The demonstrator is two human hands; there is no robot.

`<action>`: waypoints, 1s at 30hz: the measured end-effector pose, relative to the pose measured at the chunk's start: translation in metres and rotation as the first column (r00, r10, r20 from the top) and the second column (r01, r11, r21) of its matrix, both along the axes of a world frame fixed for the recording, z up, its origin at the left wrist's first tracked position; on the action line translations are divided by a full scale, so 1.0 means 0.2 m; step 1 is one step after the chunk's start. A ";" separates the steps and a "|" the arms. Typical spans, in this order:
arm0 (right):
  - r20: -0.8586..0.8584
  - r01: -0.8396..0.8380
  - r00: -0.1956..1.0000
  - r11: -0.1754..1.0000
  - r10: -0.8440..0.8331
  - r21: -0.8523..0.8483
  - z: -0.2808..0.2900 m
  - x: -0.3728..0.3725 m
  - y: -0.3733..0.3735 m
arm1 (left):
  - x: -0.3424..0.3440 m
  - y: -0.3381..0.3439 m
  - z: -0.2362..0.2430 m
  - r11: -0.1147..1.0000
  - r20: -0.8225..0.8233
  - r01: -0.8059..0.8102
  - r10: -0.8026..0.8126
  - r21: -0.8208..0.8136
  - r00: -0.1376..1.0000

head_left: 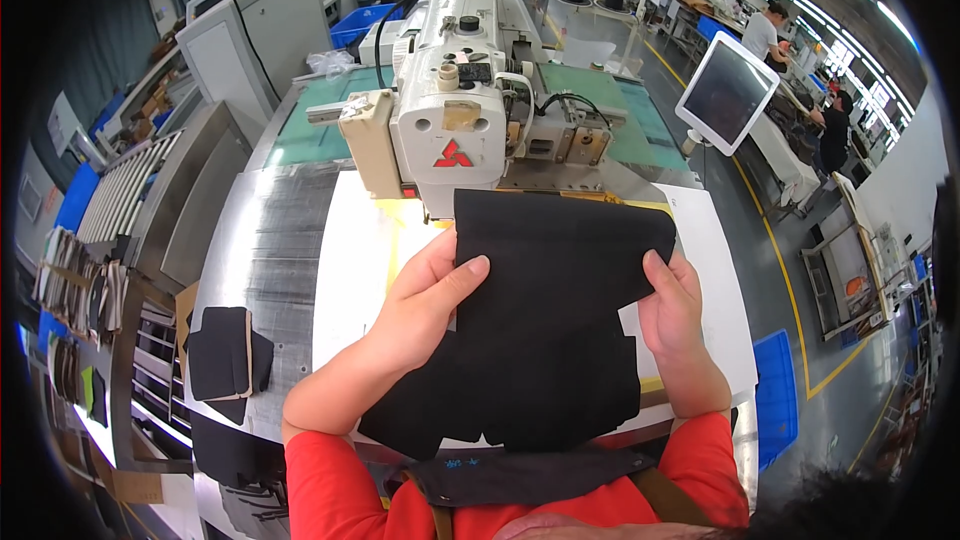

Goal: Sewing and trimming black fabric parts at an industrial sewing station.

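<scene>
My left hand (pixel 438 285) grips the left edge of a black fabric piece (pixel 560 250), thumb on top and fingers curled behind. My right hand (pixel 668 298) pinches the same piece at its right edge. The piece is raised in front of the white sewing machine head (pixel 446 130). More black fabric (pixel 420 400) spreads below it toward my body; I cannot tell whether it is a separate piece. A white sheet (pixel 708 330) with yellow strips lies beneath the fabric on the metal table (pixel 240 260).
A stack of black pieces (pixel 220 350) lies on the table at left. Beyond stand a monitor (pixel 726 90), a blue bin (pixel 775 400) at right, green machine beds (pixel 648 130) and a rack with stacked material (pixel 70 280). Several co-workers (pixel 762 38) work along the right aisle.
</scene>
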State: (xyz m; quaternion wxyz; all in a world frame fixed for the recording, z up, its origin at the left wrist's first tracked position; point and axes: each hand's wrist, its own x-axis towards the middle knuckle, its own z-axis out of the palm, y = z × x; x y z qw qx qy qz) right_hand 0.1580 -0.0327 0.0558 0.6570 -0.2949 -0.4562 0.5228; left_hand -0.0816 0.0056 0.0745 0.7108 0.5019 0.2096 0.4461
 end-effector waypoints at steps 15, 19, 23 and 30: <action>0.001 0.012 1.000 0.999 -0.012 -0.035 0.00 0.00 -0.02 | 0.00 0.03 -0.01 1.000 0.018 -0.013 0.013 -0.026 1.000; 0.009 0.006 1.000 1.000 -0.005 -0.028 -0.01 0.01 -0.02 | 0.00 0.04 -0.02 1.000 0.008 -0.026 0.026 -0.009 1.000; 0.005 0.010 1.000 0.999 -0.010 -0.046 -0.03 0.01 -0.02 | 0.01 0.05 -0.02 0.998 0.007 -0.064 0.064 0.006 0.998; 0.115 0.070 0.991 0.997 -0.065 -0.042 -0.04 0.02 -0.02 | 0.02 0.05 -0.02 0.995 0.007 -0.096 0.096 0.017 0.995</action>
